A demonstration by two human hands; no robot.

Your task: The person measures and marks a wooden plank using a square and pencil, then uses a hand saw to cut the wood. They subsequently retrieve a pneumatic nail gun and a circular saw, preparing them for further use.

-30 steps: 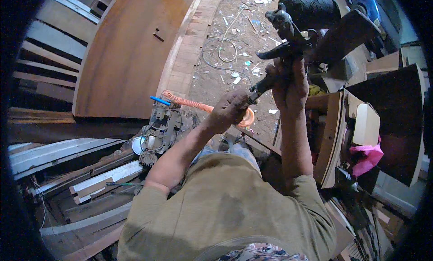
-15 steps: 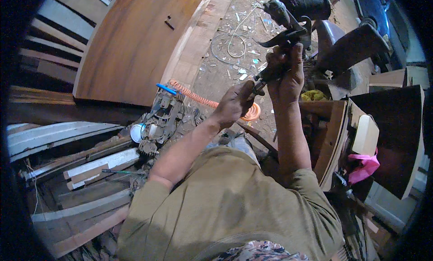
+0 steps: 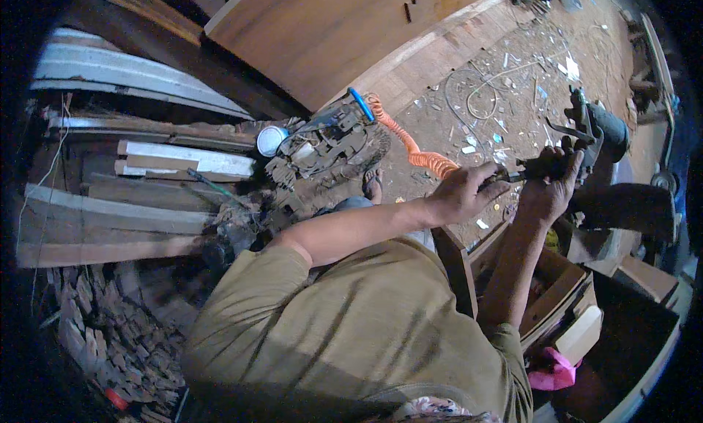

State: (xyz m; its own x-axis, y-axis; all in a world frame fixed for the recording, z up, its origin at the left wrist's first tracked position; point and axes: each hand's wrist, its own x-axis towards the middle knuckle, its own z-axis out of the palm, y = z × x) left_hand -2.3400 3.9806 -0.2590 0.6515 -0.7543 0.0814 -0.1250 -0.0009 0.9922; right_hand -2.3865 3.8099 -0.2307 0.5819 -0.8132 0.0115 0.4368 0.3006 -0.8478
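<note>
My right hand (image 3: 548, 196) is wrapped around the handle of a dark, grimy spray gun (image 3: 584, 119), its nozzle end pointing away from me. A rounded dark cup (image 3: 611, 132) sits on the gun's far right side. My left hand (image 3: 466, 194) closes around the hose fitting at the gun's handle end, thumb and fingers hiding part of it. An orange coiled air hose (image 3: 432, 162) runs from beside that hand up to a blue straight piece (image 3: 361, 104). Whether the coupling is fully joined is hidden by my fingers.
A large brown wooden panel (image 3: 329, 39) stands at the far side. Left of me are stacked boards (image 3: 146, 203), a dusty machine (image 3: 322, 146) and a white round container (image 3: 272, 140). To the right are an open wooden box (image 3: 564, 276) and a pink bag (image 3: 554, 372). Scraps litter the ground.
The view has swung leftward, so the surroundings sit farther right and lower or are turned. Both hands stay together at the spray gun, which has lowered in view.
</note>
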